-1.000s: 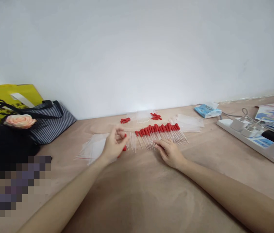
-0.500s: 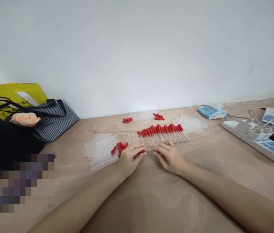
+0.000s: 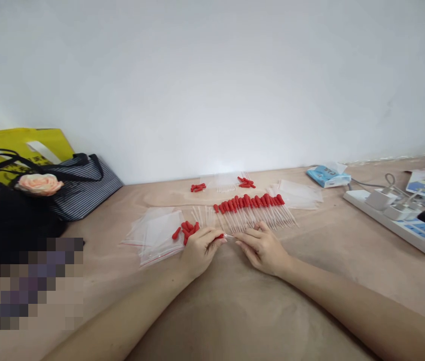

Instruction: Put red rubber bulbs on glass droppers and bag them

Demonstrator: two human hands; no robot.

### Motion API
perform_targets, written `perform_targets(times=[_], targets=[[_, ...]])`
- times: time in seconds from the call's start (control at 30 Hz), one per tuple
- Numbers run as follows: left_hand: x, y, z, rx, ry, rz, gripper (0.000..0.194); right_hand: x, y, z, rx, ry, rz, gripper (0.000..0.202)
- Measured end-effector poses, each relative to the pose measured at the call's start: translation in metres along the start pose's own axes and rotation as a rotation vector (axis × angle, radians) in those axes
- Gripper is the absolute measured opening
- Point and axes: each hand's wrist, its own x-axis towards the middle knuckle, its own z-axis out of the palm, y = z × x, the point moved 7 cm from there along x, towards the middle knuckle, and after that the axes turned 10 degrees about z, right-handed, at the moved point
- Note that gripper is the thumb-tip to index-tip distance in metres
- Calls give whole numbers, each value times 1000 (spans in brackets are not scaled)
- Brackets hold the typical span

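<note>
Between my fingertips, low over the table, a red rubber bulb (image 3: 220, 235) meets a thin clear dropper tube (image 3: 229, 235). My left hand (image 3: 200, 249) pinches the bulb. The tube's other end runs into the closed fingers of my right hand (image 3: 263, 249). Just beyond lies a row of droppers (image 3: 250, 206), red bulbs away from me and clear tubes pointing nearer. Bare clear tubes (image 3: 203, 215) lie at the row's left end. Beside my left hand is a small heap of loose red bulbs (image 3: 188, 229), partly on clear zip bags (image 3: 161, 238).
Near the wall, two small groups of red bulbs (image 3: 197, 187) flank more clear tubes (image 3: 226, 186). More clear bags (image 3: 298, 193) lie behind the row. A tissue pack (image 3: 327, 175) and a power strip (image 3: 400, 220) with plugs stand right; bags (image 3: 88, 188) stand left.
The tube and bulb now line up end to end, with more of the bulb showing past my left fingertips. My right hand has shifted slightly left and nearer me.
</note>
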Motion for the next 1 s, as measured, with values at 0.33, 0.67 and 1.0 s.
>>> perform_targets(times=[0.33, 0.67, 1.0], targets=[[-2, 4, 6, 47, -102, 75, 19, -1, -7, -1, -155, -23, -146, 23], [-5, 14, 11, 145, -184, 152, 23, -3, -15, 1, -173, -43, -266, 23], [-2, 7, 12, 103, -189, 72, 26, 7, -13, 7, -137, -80, -188, 24]])
